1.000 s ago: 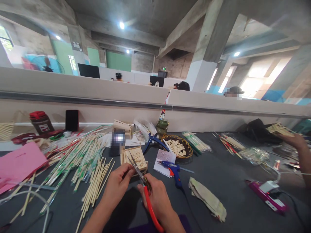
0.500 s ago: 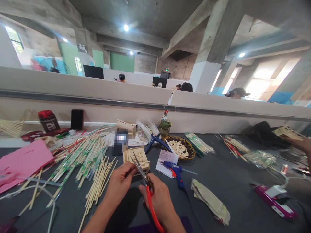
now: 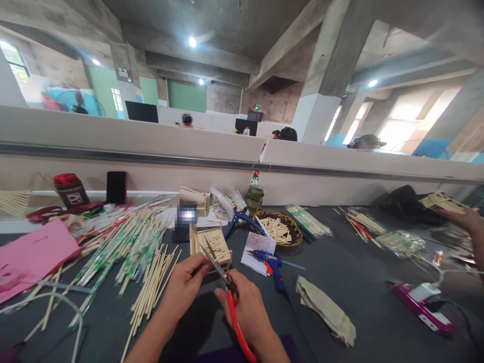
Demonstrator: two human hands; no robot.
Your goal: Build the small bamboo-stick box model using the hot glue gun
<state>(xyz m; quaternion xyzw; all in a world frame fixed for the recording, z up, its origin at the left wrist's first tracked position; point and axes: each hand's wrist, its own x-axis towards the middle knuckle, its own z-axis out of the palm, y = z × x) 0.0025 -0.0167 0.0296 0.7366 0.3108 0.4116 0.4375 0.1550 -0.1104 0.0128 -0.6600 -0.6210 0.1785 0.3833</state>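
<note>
Weighing up the red-handled scissors [image 3: 232, 306] and the stick-built frame [image 3: 214, 242]

We have our right hand [image 3: 245, 301] closed around the red-handled scissors near the pivot, with a red handle running back towards the wrist. The blades point up and away from us, their tips slightly apart. The thumb and fingers of our left hand [image 3: 188, 283] are drawn together just beside the blades; whether they pinch something small, we cannot tell. The stick-built frame lies just beyond both hands on the dark table [image 3: 276, 312], partly covered from our view by the blades; we cannot tell whether they touch it. Loose sticks [image 3: 154, 285] lie to its left, a blue glue gun [image 3: 278, 275] to its right.

We judge the scissors stiff and fairly light, slick along the metal and surest at the handles, with fingers kept off the edges. The frame looks very light, firm along each stick but probably fragile where sticks join. We would take it gently by two opposite outer sides rather than press on its face.
</note>
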